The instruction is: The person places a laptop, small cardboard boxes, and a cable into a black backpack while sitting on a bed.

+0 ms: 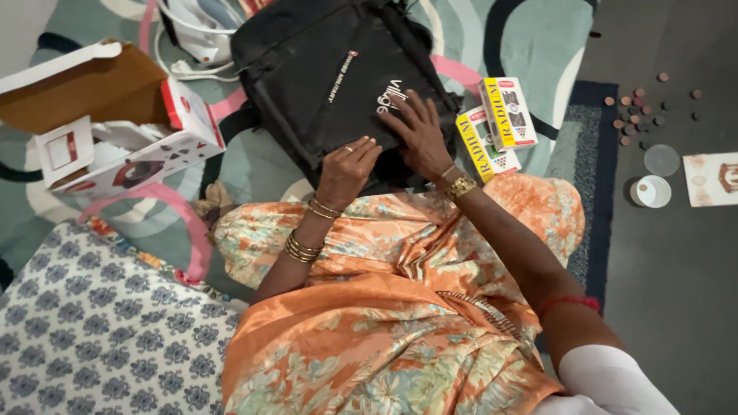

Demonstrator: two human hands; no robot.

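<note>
Where they rest: hands on black bag

Bag between open carton and, seemingly, two small boxes.

Patterned teal rug over dark grey floor

Black bag, yellow boxes
</note>
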